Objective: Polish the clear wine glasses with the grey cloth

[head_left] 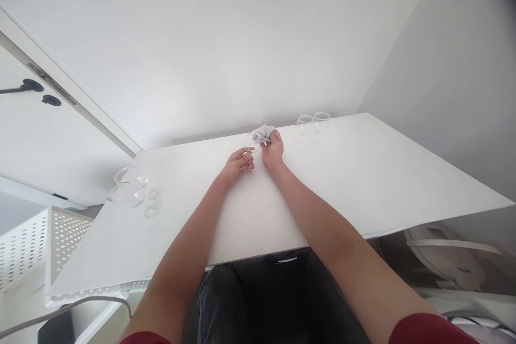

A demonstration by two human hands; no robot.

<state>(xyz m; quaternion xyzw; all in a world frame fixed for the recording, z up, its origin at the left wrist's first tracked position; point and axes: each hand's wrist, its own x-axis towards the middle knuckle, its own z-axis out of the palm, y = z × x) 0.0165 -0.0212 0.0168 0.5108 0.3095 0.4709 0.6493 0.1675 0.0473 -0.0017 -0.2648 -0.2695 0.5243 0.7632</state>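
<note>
1. Glass (253, 146) held between both hands, over the far part of the table (258, 209).
2. Left hand (241, 161) pinches its stem; right hand (274, 150) grips a bunched grey cloth (263, 133) at the bowl.
3. Best to steady the stem and press lightly.
4. Long axis runs from near foot to bowl, pointing wallward; exact tilt unclear.

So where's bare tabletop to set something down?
Bare white table: from the right forearm to the right corner, and between the forearms and front edge. Crowded: left end with two glasses; back right with two more glasses; mid-back, the left hand holding a glass, the right hand a cloth.
</note>
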